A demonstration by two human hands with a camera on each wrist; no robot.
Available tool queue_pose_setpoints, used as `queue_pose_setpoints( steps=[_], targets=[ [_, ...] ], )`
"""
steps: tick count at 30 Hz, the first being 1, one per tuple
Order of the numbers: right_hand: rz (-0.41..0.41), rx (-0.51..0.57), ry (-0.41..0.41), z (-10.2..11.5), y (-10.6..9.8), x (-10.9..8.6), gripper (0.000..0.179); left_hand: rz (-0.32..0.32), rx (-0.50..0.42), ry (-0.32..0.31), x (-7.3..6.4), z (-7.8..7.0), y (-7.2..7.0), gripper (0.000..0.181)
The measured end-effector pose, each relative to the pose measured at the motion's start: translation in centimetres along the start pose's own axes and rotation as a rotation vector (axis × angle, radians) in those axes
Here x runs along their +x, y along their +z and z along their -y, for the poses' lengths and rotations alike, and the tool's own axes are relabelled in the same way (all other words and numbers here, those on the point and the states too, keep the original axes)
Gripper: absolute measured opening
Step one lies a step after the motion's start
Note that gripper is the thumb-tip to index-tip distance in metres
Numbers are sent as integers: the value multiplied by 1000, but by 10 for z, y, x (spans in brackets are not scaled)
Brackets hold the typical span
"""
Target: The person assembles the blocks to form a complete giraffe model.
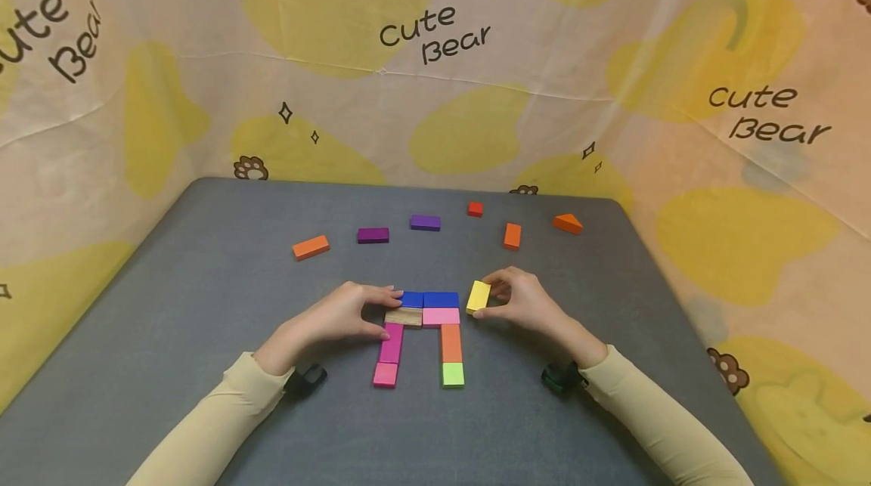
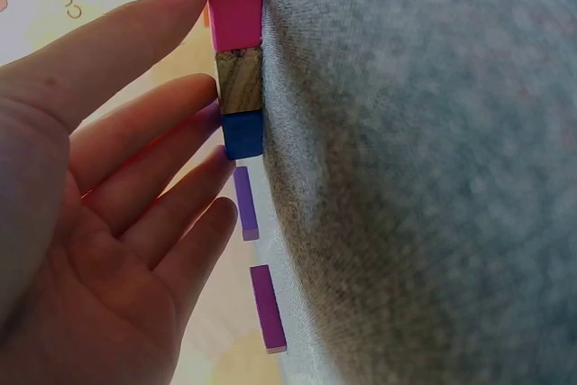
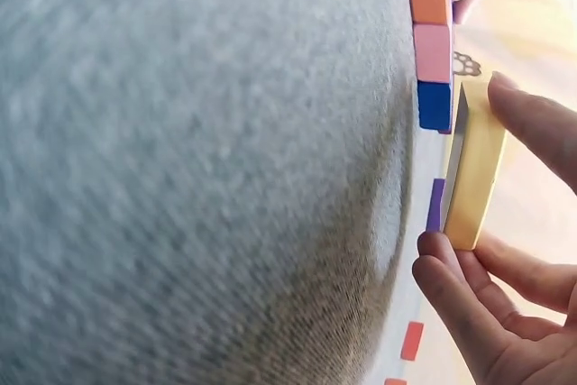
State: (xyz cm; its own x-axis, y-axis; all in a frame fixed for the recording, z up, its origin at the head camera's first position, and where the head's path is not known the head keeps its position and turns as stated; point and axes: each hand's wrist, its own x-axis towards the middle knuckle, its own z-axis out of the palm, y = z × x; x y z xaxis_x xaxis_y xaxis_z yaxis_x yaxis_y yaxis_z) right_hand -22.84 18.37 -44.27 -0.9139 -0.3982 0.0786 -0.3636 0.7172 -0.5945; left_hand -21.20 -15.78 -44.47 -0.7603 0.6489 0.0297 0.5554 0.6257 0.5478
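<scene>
My right hand (image 1: 525, 300) pinches a yellow block (image 1: 478, 296) between thumb and fingers, just right of a flat block arrangement. In the right wrist view the yellow block (image 3: 478, 173) stands clear of the blue block's end. My left hand (image 1: 343, 312) rests against the arrangement's left side, its thumb at the magenta block (image 1: 391, 344) and fingertips by the left blue block (image 1: 412, 299). A second blue block (image 1: 441, 299) continues the top row. Below lie a wood-grain block (image 1: 404, 317) and a pink block (image 1: 441, 316). An orange block (image 1: 451, 342) forms the right leg's upper part.
A hot-pink block (image 1: 385, 375) and a lime block (image 1: 453, 375) end the legs. Farther back on the grey table (image 1: 224, 304) lie purple blocks (image 1: 426, 222), orange blocks (image 1: 311, 247), a red block (image 1: 475, 209) and an orange triangle (image 1: 568, 224). Printed cloth (image 1: 435, 108) surrounds the table.
</scene>
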Motion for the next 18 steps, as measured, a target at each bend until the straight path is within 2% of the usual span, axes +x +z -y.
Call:
queue_pose_setpoints(
  steps=[18],
  targets=[
    [49, -68, 11, 7, 10, 3, 64, 14, -20, -14, -1, -2, -2, 52]
  ],
)
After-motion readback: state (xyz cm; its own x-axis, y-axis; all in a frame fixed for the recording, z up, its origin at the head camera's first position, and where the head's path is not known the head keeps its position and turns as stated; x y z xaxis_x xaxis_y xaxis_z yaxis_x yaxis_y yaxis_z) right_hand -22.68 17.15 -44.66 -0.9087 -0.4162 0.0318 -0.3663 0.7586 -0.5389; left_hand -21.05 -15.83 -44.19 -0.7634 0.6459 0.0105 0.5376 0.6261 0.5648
